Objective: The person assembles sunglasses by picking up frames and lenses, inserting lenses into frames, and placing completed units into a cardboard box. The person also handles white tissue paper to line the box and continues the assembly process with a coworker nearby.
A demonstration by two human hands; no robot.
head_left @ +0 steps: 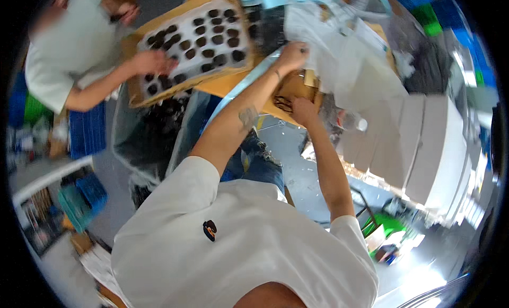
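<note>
My left hand (294,55) is closed, its fingers curled at the edge of some white plastic sheeting (323,37). What it grips, if anything, is hidden. A light blue strip (245,86) runs along beneath my left forearm. Lower down, my right hand (304,111) has its fingers bent in at the near edge of a small brown cardboard box (298,87). Dark looped pieces (283,102) lie right beside those fingertips; whether they are pinched is too blurred to tell.
At left, a co-worker's hand (156,63) reaches over a cardboard tray (239,70) with several dark round pieces on white. Below it stands a plastic-lined bin (124,128). A clear bottle (351,120) and stacked white boxes (405,143) are on my right.
</note>
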